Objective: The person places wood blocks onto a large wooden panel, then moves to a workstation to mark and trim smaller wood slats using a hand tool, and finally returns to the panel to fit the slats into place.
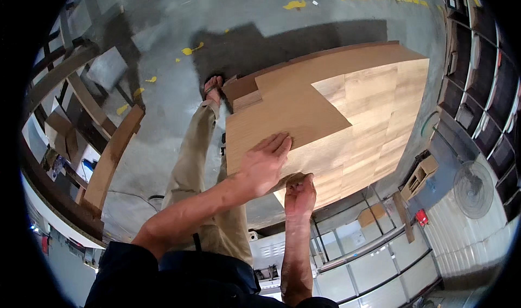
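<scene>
Roughly, cover is partial. On the floor [233, 12], a wide block of wood-grain planks [374, 110] is set down just ahead of the legs [190, 156], flat face up. Cardboard [296, 112] is laid over its left end and along its far edge; that much looks done. Most of the middle and right is left bare, plus a small strip at the far left corner. Near edge looks unfinished too: a darker brown bit is raised there, fold or separate piece can't be told. Left hand [266, 164] is pressed palm-down on the cardboard, fingers extended and close together, nothing clamped. Right hand [300, 195] is curled at the near edge, fingertips apparently pinched on the raised cardboard. No fastening can be made out.
</scene>
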`<state>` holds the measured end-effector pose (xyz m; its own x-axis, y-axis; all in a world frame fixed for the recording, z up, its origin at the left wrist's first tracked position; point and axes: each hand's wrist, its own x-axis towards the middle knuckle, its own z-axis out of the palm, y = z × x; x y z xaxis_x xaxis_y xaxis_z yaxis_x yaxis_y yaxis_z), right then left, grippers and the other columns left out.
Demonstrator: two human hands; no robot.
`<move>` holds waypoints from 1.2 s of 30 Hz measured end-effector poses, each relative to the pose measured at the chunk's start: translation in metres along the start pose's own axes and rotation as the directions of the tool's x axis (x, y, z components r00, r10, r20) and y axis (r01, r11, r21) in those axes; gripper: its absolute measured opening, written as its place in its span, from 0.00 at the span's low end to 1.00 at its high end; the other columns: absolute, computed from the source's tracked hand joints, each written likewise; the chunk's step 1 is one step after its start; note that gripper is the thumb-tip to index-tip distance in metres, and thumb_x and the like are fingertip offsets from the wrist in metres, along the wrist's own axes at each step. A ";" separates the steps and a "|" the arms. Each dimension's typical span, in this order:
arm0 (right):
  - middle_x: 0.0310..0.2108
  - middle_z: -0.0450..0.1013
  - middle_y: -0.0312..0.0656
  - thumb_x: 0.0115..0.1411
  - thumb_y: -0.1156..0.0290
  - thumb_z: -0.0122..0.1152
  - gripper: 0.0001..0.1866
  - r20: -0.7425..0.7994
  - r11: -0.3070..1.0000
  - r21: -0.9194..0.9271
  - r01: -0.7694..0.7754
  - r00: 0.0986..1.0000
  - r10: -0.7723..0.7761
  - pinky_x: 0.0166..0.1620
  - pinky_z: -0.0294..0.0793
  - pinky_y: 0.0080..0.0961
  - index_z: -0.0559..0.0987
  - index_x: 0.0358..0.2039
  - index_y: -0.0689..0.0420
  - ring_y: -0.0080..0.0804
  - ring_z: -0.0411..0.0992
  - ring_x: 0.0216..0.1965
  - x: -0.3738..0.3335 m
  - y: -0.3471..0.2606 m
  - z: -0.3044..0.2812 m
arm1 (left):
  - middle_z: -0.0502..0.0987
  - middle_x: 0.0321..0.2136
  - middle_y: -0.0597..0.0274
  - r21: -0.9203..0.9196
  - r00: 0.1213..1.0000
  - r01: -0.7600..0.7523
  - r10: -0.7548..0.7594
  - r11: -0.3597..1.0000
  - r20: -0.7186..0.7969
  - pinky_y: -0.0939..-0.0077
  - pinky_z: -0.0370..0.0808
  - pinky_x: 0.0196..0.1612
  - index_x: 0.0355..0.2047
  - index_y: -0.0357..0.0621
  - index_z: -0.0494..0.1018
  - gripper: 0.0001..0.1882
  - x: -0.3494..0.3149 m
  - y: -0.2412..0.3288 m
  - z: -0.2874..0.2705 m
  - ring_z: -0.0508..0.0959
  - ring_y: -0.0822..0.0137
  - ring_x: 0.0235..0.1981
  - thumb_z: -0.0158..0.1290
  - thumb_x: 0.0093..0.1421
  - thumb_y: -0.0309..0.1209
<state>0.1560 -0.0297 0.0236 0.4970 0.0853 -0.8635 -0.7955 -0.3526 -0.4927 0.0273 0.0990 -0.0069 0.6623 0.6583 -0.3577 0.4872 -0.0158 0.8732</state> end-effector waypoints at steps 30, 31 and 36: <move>0.36 0.76 0.36 0.62 0.74 0.54 0.13 0.378 0.279 -0.750 0.600 0.735 -0.563 0.44 0.69 0.17 0.76 0.46 0.65 0.18 0.69 0.37 0.058 -0.113 0.036 | 0.65 0.55 0.40 -0.030 0.997 0.073 -0.073 0.997 0.001 0.60 0.63 0.59 0.55 0.30 0.62 0.25 -0.005 -0.003 -0.007 0.66 0.47 0.57 0.49 0.58 0.30; 0.40 0.76 0.39 0.62 0.72 0.56 0.15 0.385 0.307 -0.744 0.594 0.756 -0.529 0.47 0.69 0.20 0.75 0.48 0.64 0.22 0.70 0.41 0.061 -0.114 0.032 | 0.65 0.55 0.40 -0.026 0.998 0.063 -0.063 0.998 -0.008 0.60 0.63 0.59 0.55 0.30 0.62 0.25 -0.006 -0.003 -0.007 0.66 0.47 0.57 0.49 0.58 0.30; 0.58 0.62 0.53 0.63 0.61 0.56 0.30 0.399 0.211 -0.727 0.653 0.652 -0.645 0.58 0.63 0.32 0.62 0.59 0.65 0.43 0.60 0.60 0.060 -0.099 0.020 | 0.66 0.54 0.40 0.014 1.000 0.022 -0.022 1.000 0.009 0.60 0.64 0.59 0.56 0.30 0.61 0.27 -0.006 -0.003 -0.012 0.66 0.45 0.57 0.50 0.59 0.32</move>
<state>0.2579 0.0288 0.0190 0.6989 0.6545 -0.2885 0.4088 -0.6965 -0.5897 0.0147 0.1042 -0.0035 0.6566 0.6516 -0.3799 0.5093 -0.0115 0.8605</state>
